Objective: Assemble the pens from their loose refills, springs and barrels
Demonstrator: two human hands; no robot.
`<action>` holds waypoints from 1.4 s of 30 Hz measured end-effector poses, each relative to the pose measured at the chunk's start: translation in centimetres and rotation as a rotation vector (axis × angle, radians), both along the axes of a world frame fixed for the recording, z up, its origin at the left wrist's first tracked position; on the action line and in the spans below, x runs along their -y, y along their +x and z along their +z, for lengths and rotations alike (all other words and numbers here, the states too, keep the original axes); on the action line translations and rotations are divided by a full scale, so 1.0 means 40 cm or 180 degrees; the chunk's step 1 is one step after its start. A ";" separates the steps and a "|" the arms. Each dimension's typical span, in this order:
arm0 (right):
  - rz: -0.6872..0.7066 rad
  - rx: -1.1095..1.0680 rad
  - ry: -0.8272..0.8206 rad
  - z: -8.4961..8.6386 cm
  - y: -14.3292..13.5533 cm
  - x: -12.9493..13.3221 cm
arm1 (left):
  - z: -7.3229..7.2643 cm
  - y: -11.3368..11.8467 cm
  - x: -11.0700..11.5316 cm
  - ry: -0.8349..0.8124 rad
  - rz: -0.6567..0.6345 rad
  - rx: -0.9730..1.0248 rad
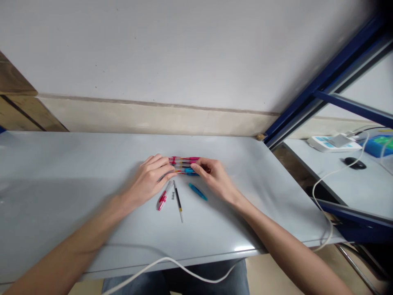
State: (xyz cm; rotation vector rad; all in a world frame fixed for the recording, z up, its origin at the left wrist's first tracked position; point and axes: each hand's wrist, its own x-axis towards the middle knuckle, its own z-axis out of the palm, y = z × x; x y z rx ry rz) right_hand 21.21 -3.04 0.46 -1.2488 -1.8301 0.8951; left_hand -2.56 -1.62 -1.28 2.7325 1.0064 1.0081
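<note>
Several pens [183, 162] with pink and blue parts lie side by side on the grey table [76, 164], between my two hands. My left hand [155, 174] is closed round their left ends. At their right ends my right hand [211, 174] grips them, thumb on top. Nearer to me lie a clear pen barrel with a pink clip [164, 196], a tiny spring [173, 195], a dark ink refill with a clear end [178, 200] and a blue pen part [198, 191]. My fingers hide the ends of the pens.
A white cable [184, 268] loops across the table's front edge. On the right, behind a blue metal frame [307, 92], another table holds a black mouse [355, 163] and a white device [333, 142]. A small brown object [261, 137] sits at the back right corner.
</note>
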 end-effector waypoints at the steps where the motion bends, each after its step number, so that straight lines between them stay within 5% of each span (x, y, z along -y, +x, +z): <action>1: 0.0092 0.0143 -0.0015 0.001 0.001 0.001 | -0.002 -0.002 -0.001 0.0055 -0.0001 -0.0041; 14: 0.0716 0.1281 0.0787 -0.001 0.065 -0.033 | -0.012 -0.026 -0.010 -0.0437 -0.0282 -0.0493; 24: 0.0655 0.1694 0.0925 -0.007 0.071 -0.037 | -0.019 -0.040 -0.027 -0.0541 -0.0260 -0.0421; 34: 0.0671 0.2356 0.1361 -0.032 -0.085 0.074 | 0.023 -0.012 0.023 -0.0936 0.0411 -0.1106; 42: 0.0604 0.2919 0.1355 -0.041 -0.105 0.082 | 0.019 -0.008 0.021 -0.0742 0.0489 -0.1493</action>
